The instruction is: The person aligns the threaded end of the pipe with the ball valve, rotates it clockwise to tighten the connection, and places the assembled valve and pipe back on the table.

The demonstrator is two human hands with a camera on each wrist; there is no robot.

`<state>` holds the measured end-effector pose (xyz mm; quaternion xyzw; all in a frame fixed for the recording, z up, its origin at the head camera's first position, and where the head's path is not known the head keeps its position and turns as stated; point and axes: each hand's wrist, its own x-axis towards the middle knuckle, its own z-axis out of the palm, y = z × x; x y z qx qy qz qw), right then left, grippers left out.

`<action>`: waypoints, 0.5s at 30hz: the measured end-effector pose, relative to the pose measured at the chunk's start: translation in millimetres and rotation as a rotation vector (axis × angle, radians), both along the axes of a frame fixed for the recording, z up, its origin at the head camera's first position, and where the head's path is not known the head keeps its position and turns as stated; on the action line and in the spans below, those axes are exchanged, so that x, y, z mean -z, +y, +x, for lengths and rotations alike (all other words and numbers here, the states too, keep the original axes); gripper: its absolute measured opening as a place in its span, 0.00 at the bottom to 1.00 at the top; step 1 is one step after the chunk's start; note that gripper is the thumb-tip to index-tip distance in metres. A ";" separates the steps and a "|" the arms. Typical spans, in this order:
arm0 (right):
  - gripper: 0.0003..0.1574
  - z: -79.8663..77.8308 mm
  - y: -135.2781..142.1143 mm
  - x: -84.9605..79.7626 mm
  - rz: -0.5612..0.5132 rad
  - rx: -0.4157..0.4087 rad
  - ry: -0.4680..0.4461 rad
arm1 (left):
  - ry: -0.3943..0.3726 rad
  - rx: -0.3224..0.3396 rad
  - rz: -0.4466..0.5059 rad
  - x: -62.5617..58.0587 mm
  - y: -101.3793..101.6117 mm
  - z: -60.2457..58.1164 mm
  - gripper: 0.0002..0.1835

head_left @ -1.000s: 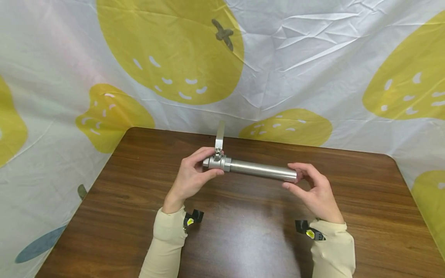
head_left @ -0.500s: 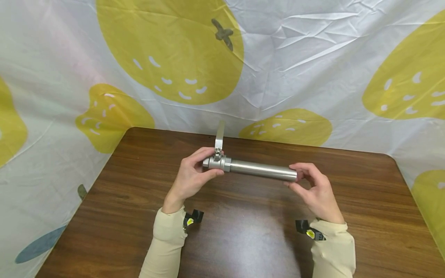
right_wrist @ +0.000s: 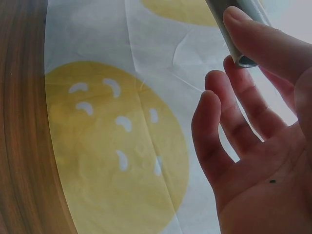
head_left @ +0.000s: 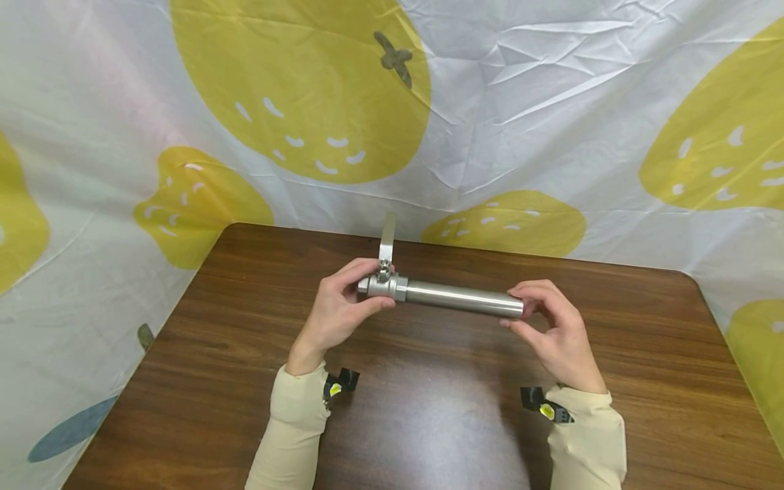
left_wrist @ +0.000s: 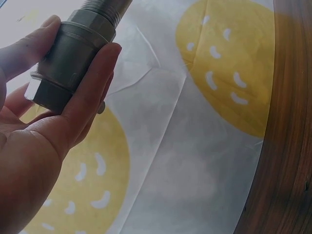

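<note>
My left hand (head_left: pixel 331 313) grips a metal ball valve (head_left: pixel 382 288), thumb in front and fingers behind. A flat lever handle (head_left: pixel 387 241) stands up from the valve, pointing toward the back. From the valve's right side a smooth steel pipe (head_left: pixel 456 297) runs rightward, tilted slightly down. Ridged threads (left_wrist: pixel 108 9) show beside the valve's hex collar in the left wrist view. At the pipe's far end, my right hand (head_left: pixel 560 333) pinches it between thumb and fingertips. The right wrist view shows the open pipe end (right_wrist: pixel 247 62), with the other fingers spread loosely below it.
Beneath both hands lies a brown wood-grain table (head_left: pixel 245 408). A white cloth (head_left: pixel 465 136) printed with yellow fruit hangs behind it and along its sides. Each cream sleeve (head_left: pixel 290 415) carries a small black wrist device (head_left: pixel 554 412).
The right hand's fingers have shifted slightly around the pipe end, its knuckles now a little higher. The left hand and valve stay in place.
</note>
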<state>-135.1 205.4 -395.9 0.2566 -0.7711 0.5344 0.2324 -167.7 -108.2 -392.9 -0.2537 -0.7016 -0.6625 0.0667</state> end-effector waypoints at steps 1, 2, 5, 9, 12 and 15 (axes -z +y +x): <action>0.32 0.1 -0.3 -0.5 -0.003 0.001 -0.001 | 0.000 -0.001 -0.002 -0.2 -0.1 0.1 0.28; 0.32 0.0 -0.1 -0.1 -0.004 0.005 -0.003 | -0.001 -0.001 -0.002 -0.2 -0.2 0.2 0.28; 0.33 -1.8 2.6 4.2 0.004 0.020 -0.017 | -0.003 -0.003 -0.003 -0.4 -0.4 0.4 0.28; 0.34 -4.2 7.1 11.3 0.016 0.031 -0.031 | -0.001 -0.005 -0.006 0.7 -0.7 -0.3 0.29; 0.35 -4.6 8.5 13.6 0.017 0.031 -0.033 | 0.001 -0.005 -0.008 0.9 -0.9 -0.6 0.29; 0.35 -4.0 8.6 13.4 0.019 0.033 -0.040 | -0.001 -0.003 -0.008 0.3 -0.8 0.0 0.28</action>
